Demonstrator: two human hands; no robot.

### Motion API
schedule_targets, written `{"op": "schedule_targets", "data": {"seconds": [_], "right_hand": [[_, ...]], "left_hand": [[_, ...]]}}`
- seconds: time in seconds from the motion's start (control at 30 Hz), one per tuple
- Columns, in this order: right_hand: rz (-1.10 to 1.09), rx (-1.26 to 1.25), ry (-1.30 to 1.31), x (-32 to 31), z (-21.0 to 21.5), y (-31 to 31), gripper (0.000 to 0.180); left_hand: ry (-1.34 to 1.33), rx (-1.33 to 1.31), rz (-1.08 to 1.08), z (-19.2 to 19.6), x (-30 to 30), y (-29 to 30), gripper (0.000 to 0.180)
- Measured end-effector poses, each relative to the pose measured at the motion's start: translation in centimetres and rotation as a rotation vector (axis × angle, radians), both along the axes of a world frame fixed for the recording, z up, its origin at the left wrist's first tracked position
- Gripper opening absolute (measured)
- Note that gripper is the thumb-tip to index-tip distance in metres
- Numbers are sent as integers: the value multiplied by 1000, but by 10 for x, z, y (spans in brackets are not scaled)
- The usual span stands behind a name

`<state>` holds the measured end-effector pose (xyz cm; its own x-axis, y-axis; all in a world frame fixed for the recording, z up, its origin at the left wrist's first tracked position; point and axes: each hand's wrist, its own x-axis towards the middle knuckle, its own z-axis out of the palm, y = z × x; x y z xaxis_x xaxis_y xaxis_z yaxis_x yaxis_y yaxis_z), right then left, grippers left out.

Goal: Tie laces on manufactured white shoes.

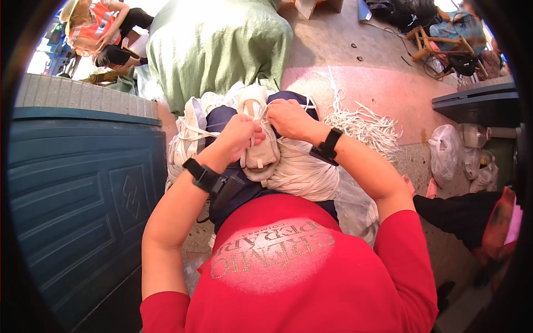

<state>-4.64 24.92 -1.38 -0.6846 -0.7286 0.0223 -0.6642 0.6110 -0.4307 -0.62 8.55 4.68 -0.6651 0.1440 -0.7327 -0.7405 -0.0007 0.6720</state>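
A beige shoe (260, 158) lies on my lap between my hands, its heel towards me. My left hand (242, 136) is closed at the shoe's left side, fingers curled in on a pale shoelace. On the other side my right hand (288, 117) pinches the lace near the shoe's opening. What exactly sits between the fingertips is partly hidden. Beside the shoe, a thick bundle of off-white shoelaces (308, 173) rests over my right thigh. More white shoes with loose laces (191, 130) are at my left leg.
Ahead stands a large bulging object under a green cloth (219, 47). Loose laces (363, 127) spread on the floor to the right. A blue panelled door (83, 205) is at left. Plastic bags (444, 152) hang at right. A person in an orange vest (94, 30) sits far left; another is partly visible at right.
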Motion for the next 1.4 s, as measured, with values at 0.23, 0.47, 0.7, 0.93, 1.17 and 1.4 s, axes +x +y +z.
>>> {"op": "schedule_targets", "data": {"seconds": [0.23,0.47,0.7,0.93,1.17,1.4], "right_hand": [[13,56,-13,-8,0,-5,19],[79,203,15,-7,14,-14,19],[-202,-47,-364,-16,1,-6,10],[-11,-5,186,15,6,-3,27],[167,96,-57,-6,-7,2,21],[144,-142,-53,-6,-14,8,16]], "left_hand": [[21,35,157,-10,-3,18,11],[32,75,240,-6,3,16,11],[55,-48,175,-4,1,10,14],[605,-709,-204,-26,5,-13,24],[534,-1065,-565,-20,3,15,26],[619,-1123,-653,-30,5,23,23]]}}
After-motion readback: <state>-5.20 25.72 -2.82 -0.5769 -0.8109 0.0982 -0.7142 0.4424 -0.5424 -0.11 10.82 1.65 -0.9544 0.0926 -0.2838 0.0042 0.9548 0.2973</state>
